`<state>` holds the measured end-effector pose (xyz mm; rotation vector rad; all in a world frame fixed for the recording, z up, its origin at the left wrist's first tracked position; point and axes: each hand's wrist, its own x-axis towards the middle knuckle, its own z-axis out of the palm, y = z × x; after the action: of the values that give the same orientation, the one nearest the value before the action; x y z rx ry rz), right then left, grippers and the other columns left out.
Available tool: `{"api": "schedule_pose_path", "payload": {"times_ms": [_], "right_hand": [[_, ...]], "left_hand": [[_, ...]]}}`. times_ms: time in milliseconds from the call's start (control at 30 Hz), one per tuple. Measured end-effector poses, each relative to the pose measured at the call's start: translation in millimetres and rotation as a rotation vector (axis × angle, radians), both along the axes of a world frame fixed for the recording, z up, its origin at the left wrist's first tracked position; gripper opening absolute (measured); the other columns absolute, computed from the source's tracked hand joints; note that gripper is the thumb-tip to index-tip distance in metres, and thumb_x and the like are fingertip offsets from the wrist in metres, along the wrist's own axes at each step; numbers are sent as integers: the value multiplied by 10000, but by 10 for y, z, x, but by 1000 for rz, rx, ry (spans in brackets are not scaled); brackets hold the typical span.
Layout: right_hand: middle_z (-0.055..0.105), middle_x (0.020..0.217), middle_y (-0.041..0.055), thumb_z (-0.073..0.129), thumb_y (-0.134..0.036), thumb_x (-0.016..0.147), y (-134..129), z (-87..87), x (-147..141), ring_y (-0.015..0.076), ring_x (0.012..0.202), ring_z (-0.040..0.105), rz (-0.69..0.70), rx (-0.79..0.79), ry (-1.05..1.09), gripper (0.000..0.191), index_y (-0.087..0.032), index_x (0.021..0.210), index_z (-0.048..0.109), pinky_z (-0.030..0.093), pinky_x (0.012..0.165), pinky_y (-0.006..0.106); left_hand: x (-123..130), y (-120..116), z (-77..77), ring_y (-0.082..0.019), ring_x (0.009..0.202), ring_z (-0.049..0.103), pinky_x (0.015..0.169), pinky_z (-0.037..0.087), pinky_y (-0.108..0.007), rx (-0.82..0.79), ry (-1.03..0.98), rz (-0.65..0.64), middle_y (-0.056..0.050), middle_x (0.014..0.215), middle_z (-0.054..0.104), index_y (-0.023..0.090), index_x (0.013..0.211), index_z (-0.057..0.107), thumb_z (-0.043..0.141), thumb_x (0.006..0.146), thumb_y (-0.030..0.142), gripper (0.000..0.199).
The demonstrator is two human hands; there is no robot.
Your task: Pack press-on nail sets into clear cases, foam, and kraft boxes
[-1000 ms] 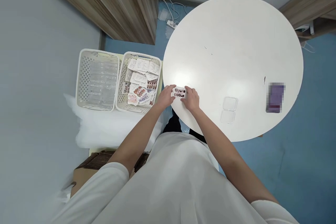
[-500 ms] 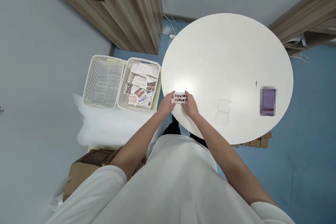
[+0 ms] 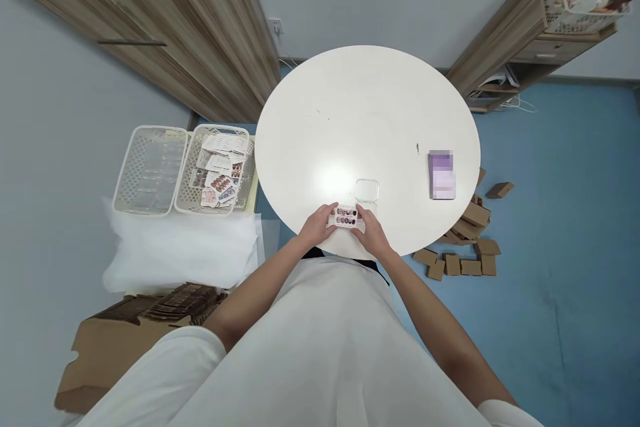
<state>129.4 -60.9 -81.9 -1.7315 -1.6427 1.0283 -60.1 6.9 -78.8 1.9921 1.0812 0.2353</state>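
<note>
Your left hand [image 3: 316, 227] and right hand [image 3: 373, 235] pinch the nail card [image 3: 346, 216] between them (clear case [image 3: 367, 190] at right).

Forearms [image 3: 264, 285] converging forward; left fingers [image 3: 329, 209], right fingers [image 3: 363, 214] pinched, facing.

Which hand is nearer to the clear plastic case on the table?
Right. The right hand overlaps the near end of the case in view; the left hand is farther away, to its left.

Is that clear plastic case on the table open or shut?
Open: the clear case lies with its two halves spread on the table, the nearer half partly hidden by the right hand.
</note>
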Motion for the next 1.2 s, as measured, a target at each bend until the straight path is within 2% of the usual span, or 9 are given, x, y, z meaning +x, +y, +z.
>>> {"api": "schedule_pose_path", "payload": {"times_ms": [133, 267, 500, 800, 933, 1033, 1133, 1200], "right_hand": [[434, 1164, 84, 605, -255, 704, -151, -124, 391, 268, 1105, 390, -13, 17, -107, 656, -277, 1298, 327, 373, 924, 453], [406, 1189, 87, 635, -267, 674, -109, -220, 596, 281, 1121, 367, 16, -1, -175, 651, -270, 1269, 372, 367, 923, 452], [437, 1148, 89, 608, -254, 687, 49, -271, 646, 271, 1051, 412, 53, -72, -255, 643, -251, 1276, 349, 403, 849, 422], [439, 1156, 102, 601, -236, 684, 71, -273, 621, 273, 1024, 420, 52, -113, -327, 652, -225, 1282, 340, 399, 840, 417], [424, 1175, 102, 585, -217, 672, 27, -280, 612, 273, 1078, 395, -2, -119, -236, 702, -209, 1311, 295, 381, 890, 427], [418, 1176, 98, 583, -209, 647, 9, -281, 567, 234, 1021, 445, -133, -174, -71, 717, -209, 1305, 298, 420, 855, 394], [480, 1082, 68, 573, -193, 621, 24, -241, 493, 177, 854, 501, -245, -261, 113, 606, -207, 1208, 421, 466, 752, 349], [517, 1032, 53, 579, -202, 610, 33, -180, 439, 158, 802, 506, -299, -290, 202, 537, -194, 1138, 481, 467, 743, 342]], "left_hand": [[341, -112, -62, -165, 788, 527, 679, 444, -295, -1, 102, -62, -62, 1080, 484, 223, 1270, 342, 570, 727, 237, 589], [553, -117, -111, -183, 841, 534, 674, 436, -292, 13, 232, -70, -67, 1099, 461, 226, 1278, 334, 580, 726, 254, 605], [708, -23, -146, -199, 883, 534, 663, 426, -284, 48, 397, -74, -66, 1098, 458, 233, 1286, 311, 579, 727, 265, 621], [739, -20, -162, -201, 908, 534, 682, 427, -282, -8, 421, -106, -71, 1136, 438, 247, 1324, 244, 561, 739, 239, 666], [699, -70, -190, -175, 871, 533, 717, 432, -282, -111, 284, 9, -85, 1144, 432, 220, 1327, 240, 598, 709, 258, 715], [705, -118, -224, -142, 790, 527, 719, 438, -283, -220, 139, 155, -76, 1050, 475, 188, 1232, 388, 606, 698, 249, 580], [734, -161, -235, -121, 711, 508, 687, 441, -284, -334, 42, 267, -39, 911, 510, 179, 1073, 522, 603, 687, 206, 395], [728, -189, -217, -105, 673, 494, 679, 441, -278, -410, -39, 364, -23, 857, 516, 173, 1066, 533, 598, 690, 182, 382]]}}
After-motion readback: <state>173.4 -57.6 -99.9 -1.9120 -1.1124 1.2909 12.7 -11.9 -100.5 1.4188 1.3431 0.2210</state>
